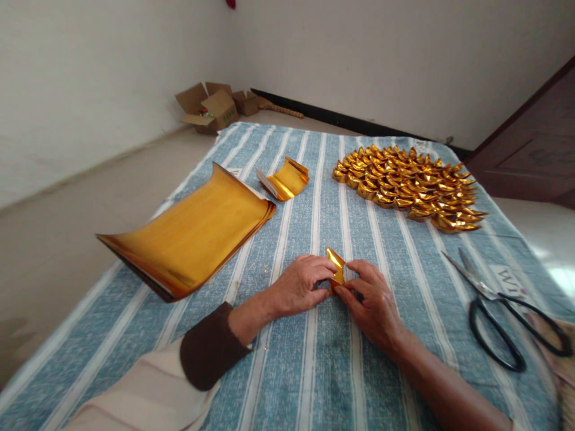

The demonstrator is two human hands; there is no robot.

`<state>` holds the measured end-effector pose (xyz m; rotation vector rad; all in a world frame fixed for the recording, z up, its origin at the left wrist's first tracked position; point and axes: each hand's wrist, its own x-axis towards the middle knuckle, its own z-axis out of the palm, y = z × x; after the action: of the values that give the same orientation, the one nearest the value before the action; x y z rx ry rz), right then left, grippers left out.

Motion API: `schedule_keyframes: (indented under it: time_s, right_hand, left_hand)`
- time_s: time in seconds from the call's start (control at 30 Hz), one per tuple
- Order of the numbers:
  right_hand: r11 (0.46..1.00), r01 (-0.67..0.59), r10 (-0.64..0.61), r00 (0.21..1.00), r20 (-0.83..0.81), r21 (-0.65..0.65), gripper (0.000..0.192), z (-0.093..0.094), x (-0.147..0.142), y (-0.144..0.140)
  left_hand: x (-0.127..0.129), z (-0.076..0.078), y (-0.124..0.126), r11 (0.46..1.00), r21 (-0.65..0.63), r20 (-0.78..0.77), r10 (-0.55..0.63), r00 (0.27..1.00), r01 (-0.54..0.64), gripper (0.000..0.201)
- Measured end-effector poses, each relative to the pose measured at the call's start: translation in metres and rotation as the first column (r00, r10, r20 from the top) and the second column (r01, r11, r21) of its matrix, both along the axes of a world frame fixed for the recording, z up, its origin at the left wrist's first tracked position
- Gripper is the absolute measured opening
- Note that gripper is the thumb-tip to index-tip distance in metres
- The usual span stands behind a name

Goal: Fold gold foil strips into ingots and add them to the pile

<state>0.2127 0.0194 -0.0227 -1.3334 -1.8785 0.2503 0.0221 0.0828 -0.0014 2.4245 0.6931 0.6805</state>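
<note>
A small folded piece of gold foil paper (336, 263) is pinched between both hands, over the striped cloth. My left hand (300, 286) grips its left side with fingers and thumb. On the right side, my right hand (372, 299) holds it with thumb and fingertips. The fingers partly hide the lower part of the piece. Left of the hands lies a stack of large gold foil sheets (193, 233) with curled edges. A smaller curled stack of gold foil sheets (286, 178) sits beyond it. Many folded gold paper ingots (404, 182) stand grouped at the far right.
Open black-handled scissors (487, 293) lie on the right, their blades pointing away to the left. A blue and white striped cloth (309, 365) covers the table. An open cardboard box (209, 111) stands on the floor by the far wall.
</note>
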Motion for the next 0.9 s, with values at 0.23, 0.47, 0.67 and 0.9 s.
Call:
schedule_keyframes:
  time_s: [0.23,0.47,0.67,0.9]
  right_hand:
    - [0.999,0.039,-0.039,0.999,-0.007,-0.011,0.021,-0.0035,-0.0005,0.0003]
    - [0.999,0.045,-0.045,0.999,0.008,-0.012,0.021,-0.0036,0.0,0.0004]
    - [0.998,0.055,-0.054,0.998,0.031,-0.026,0.021,-0.003,-0.0014,0.0007]
    - [0.995,0.051,-0.045,0.996,0.073,-0.081,0.02,0.0014,-0.0011,0.0006]
  left_hand:
    - [0.0001,0.0017,0.0004,1.0,-0.028,0.014,0.004,1.0,-0.004,0.024]
    - [0.0004,0.0006,0.0015,0.999,-0.025,0.007,0.035,0.999,-0.035,0.024]
    - [0.0015,-0.004,0.0012,0.999,0.025,0.031,0.034,0.999,-0.035,0.021]
    - [0.0034,-0.0055,0.002,0.999,0.04,0.048,0.033,0.998,-0.035,0.02]
